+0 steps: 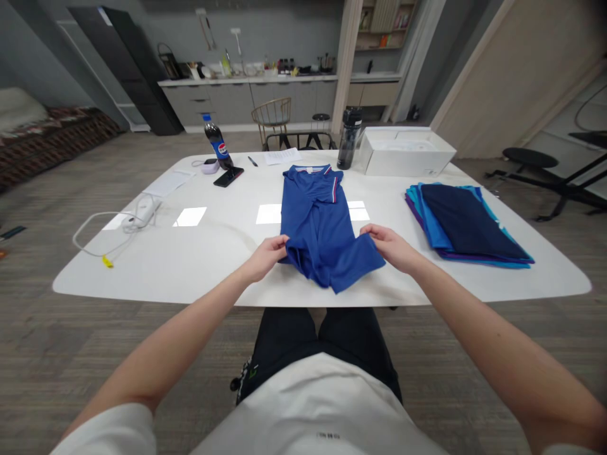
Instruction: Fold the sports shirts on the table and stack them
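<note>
The left hand (270,254) is pinching the left side of the lower end of a blue polo shirt (317,212) between thumb and fingers. The right hand (386,245) is pinching the cloth near its lower right corner, its grip pressed together too. The shirt is lying lengthwise at the center of the frame, its collar pointing away and its loose lower end bunching close to the near edge of the white table (208,272).

Open tabletop is stretching left from the shirt to a power strip (142,213) near the left edge; a narrower strip is separating the shirt from a folded clothing stack (474,221) at right. Beyond the collar, a dark bottle (349,140) and a white box (408,151) are standing toward the far edge, upper right. A cola bottle (218,145) is standing behind a phone (228,177), upper left.
</note>
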Demonstrator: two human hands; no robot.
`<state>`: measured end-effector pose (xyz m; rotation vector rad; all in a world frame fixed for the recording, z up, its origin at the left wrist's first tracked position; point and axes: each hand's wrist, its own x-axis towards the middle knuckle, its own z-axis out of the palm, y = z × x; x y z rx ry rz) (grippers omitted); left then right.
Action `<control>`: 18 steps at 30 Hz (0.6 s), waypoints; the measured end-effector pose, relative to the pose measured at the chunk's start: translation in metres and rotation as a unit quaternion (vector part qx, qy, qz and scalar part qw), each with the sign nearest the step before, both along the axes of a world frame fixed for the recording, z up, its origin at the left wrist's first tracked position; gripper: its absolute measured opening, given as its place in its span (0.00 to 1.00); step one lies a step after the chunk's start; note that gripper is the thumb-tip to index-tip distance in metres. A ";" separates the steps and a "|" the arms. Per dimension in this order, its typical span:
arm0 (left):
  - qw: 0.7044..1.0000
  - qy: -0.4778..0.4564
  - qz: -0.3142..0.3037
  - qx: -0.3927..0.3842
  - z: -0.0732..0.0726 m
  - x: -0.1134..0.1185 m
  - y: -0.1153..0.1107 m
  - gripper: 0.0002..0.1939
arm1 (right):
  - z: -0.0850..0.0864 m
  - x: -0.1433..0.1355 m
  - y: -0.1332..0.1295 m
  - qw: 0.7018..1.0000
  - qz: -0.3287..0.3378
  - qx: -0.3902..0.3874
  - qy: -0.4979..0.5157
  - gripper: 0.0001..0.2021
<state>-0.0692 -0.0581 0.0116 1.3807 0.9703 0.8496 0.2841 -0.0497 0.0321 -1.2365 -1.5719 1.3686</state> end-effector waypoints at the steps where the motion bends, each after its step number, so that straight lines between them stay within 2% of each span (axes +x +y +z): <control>1: 0.998 -0.045 0.037 -0.018 -0.002 0.004 0.016 0.18 | -0.002 -0.003 0.017 0.999 -0.045 -0.008 0.018 0.19; 3: 0.990 -0.105 0.079 -0.054 -0.008 0.009 0.050 0.21 | -0.011 -0.010 0.052 0.993 -0.113 -0.037 -0.012 0.17; 5: 0.984 -0.107 0.104 -0.097 -0.017 0.010 0.081 0.25 | -0.024 -0.013 0.080 0.982 -0.145 -0.079 -0.089 0.14; 8: 0.978 -0.003 0.169 -0.122 -0.034 0.004 0.115 0.34 | -0.046 -0.012 0.105 0.967 -0.149 -0.085 -0.190 0.12; 11: 0.965 0.156 0.207 -0.025 -0.047 -0.005 0.134 0.37 | -0.063 -0.010 0.110 0.953 -0.123 0.036 -0.276 0.21; 13: 0.948 0.244 0.196 0.056 -0.052 -0.009 0.142 0.30 | -0.070 -0.011 0.109 0.941 -0.083 0.143 -0.297 0.27; 15: 0.935 0.289 0.181 0.101 -0.055 -0.013 0.147 0.20 | -0.074 -0.015 0.108 0.929 -0.063 0.215 -0.294 0.24; 18: 0.940 0.272 0.173 0.113 -0.053 -0.018 0.151 0.10 | -0.076 -0.019 0.113 0.924 -0.095 0.231 -0.291 0.13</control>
